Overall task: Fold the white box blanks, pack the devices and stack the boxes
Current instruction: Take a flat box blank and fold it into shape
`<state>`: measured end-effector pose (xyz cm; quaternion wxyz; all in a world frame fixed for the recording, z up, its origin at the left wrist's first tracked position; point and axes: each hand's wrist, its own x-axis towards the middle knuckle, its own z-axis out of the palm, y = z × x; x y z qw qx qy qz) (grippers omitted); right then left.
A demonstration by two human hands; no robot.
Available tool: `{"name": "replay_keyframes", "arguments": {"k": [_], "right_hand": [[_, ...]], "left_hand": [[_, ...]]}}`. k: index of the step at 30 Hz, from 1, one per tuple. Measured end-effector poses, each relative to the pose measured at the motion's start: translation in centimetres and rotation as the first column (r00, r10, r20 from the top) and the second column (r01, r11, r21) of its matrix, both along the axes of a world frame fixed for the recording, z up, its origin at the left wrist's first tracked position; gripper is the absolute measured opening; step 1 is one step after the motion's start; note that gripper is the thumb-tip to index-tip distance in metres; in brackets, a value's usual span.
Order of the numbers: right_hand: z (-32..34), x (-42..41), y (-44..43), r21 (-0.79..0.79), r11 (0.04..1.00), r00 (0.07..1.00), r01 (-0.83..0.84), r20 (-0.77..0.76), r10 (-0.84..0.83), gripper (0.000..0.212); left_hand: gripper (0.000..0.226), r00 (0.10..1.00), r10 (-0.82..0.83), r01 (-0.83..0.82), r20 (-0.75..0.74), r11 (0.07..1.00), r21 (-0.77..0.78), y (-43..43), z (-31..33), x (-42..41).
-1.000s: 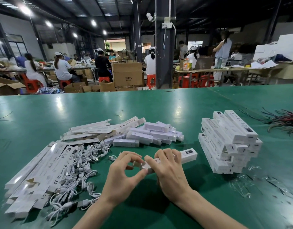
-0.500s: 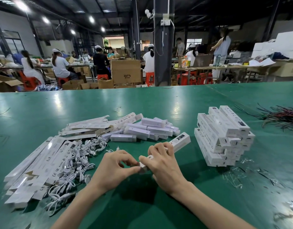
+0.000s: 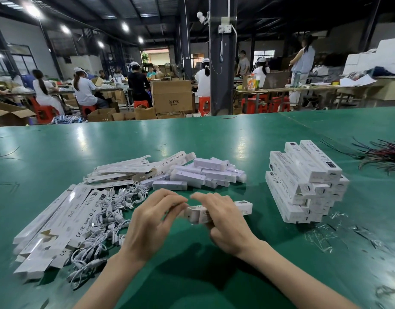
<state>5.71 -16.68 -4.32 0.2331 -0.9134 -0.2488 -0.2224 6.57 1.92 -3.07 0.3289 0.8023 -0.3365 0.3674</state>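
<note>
A long white box [image 3: 244, 207] lies across the middle of the green table [image 3: 214, 139], a little above it. My right hand [image 3: 223, 221] grips its middle, fingers curled over the top. My left hand [image 3: 155, 221] pinches the flap at the box's left end [image 3: 193, 214]. Flat white box blanks [image 3: 58, 221] fan out at the left, with a heap of white cables [image 3: 109, 217] on them. Loose white devices [image 3: 205, 172] are piled behind my hands. Packed boxes [image 3: 303, 181] are stacked at the right.
Scraps of clear plastic wrap [image 3: 325, 235] litter the table at the right front. A tangle of coloured wires [image 3: 383, 152] lies at the far right. Beyond the table's far edge stand a dark pillar [image 3: 221, 63], cardboard cartons [image 3: 172, 97] and seated workers.
The box has tilted from pointing up to the right to lying nearly level. My left fingers have moved from beside its left end onto the flap. My right hand keeps its grip.
</note>
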Motion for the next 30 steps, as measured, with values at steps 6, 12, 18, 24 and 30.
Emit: {"name": "replay_keyframes", "arguments": {"k": [6, 12, 18, 24, 30], "right_hand": [[0.6, 0.1, 0.1, 0.436, 0.887, 0.971, -0.153, 0.232, 0.053, 0.082], [1.3, 0.2, -0.3, 0.5, 0.833, 0.932, -0.237, 0.36, 0.049, 0.062], [1.2, 0.0, -0.1, 0.447, 0.852, 0.914, -0.274, 0.396, 0.086, 0.048], [1.0, -0.9, 1.0, 0.168, 0.967, 0.917, -0.192, 0.38, 0.116, 0.04], [0.7, -1.0, 1.3, 0.179, 0.958, 0.917, -0.223, 0.371, 0.144, 0.06]], "left_hand": [[0.037, 0.998, 0.07, -0.069, 0.004, 0.992, -0.11, -0.2, 0.3, -0.2], [0.04, 0.998, 0.066, -0.068, -0.019, 0.993, -0.093, -0.2, -0.3, -0.3], [0.036, 0.999, 0.027, -0.025, 0.022, 0.995, -0.095, -0.7, -0.3, -0.7], [0.028, 0.988, -0.03, 0.062, 0.152, 0.974, -0.216, -1.9, -0.3, -1.9], [0.026, 0.991, 0.028, 0.007, 0.131, 0.966, -0.258, -2.0, -0.4, -1.8]]}}
